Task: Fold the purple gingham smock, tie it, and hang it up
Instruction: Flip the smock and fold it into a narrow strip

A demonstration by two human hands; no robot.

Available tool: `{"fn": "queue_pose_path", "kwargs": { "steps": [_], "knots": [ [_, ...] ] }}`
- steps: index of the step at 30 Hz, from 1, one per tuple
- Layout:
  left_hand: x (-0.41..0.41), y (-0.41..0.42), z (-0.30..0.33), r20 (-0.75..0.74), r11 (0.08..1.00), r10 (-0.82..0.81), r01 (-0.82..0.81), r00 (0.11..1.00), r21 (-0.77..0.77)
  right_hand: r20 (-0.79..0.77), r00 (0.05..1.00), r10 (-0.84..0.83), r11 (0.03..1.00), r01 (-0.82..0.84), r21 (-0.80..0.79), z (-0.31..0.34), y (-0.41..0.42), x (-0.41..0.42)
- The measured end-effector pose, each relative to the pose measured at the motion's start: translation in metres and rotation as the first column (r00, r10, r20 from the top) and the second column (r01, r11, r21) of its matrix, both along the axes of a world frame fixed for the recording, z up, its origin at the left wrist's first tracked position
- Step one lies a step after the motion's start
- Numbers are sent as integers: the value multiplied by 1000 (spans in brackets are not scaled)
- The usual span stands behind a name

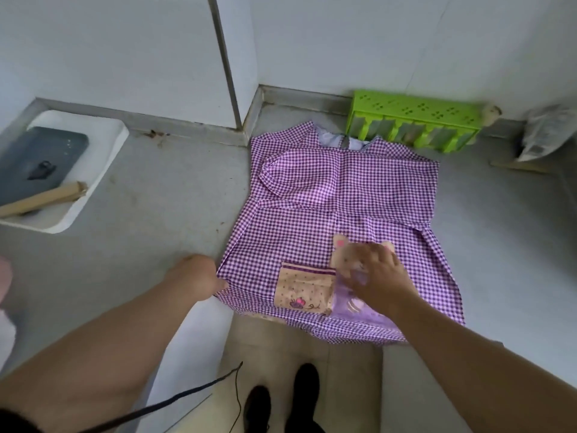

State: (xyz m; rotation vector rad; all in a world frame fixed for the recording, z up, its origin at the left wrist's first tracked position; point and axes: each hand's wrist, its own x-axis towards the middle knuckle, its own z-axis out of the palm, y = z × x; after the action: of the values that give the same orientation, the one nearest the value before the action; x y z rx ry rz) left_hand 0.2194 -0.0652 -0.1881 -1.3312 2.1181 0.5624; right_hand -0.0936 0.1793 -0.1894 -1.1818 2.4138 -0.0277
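A grey work surface (162,220) runs along white wall panels (109,57) and carries everything in view. Spread flat across its right half lies the purple gingham smock (327,189), neckline toward the wall, hem toward the person and hanging slightly over the near edge; both sleeves are folded in over the chest. A white tray (93,182) sits at the far left, holding a dark slab-like item (37,164) and a cardboard tube (40,200) that pokes over its rim. A lime-green plastic rack (415,120) stands against the wall just behind the smock's collar, and a crumpled clear wrapper (543,132) lies to its right. On the smock's front are a beige pocket (304,289) and a lilac bear appliqué (356,303). The left hand (199,278) pinches the smock's lower left corner, fingers curled on the cloth. The right hand (376,276) rests on the appliqué with fingers spread and relaxed, gripping nothing. Two black shoes (281,401) show on the tiled floor (349,385) below, beside a thin dark cord (175,398).
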Motion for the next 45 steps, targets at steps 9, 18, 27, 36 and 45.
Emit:
{"fn": "queue_pose_path", "kwargs": {
  "steps": [9, 18, 27, 36, 45],
  "knots": [
    [-14, 20, 17, -27, 995, 56, -58, 998, -84, -59, 660, -749, 654, 751, 94, 2, 156, -31],
    [-21, 15, 18, -254, 962, 269, -244, 929, 123, -108, 792, -602, 756, 608, 243, 9, 138, -27],
    [0, 8, 69, -228, 608, 678, -360, 698, 707, 745, 452, -491, 663, 748, -17, 80, 131, -35],
    [-12, 17, 111, -367, 512, 808, -241, 461, 824, 866, 199, -458, 406, 914, 5, 89, 120, -16],
    [4, 40, 131, -411, 630, 703, -241, 580, 738, 759, 381, -528, 559, 829, -28, 113, 132, 20]
  ]
}}
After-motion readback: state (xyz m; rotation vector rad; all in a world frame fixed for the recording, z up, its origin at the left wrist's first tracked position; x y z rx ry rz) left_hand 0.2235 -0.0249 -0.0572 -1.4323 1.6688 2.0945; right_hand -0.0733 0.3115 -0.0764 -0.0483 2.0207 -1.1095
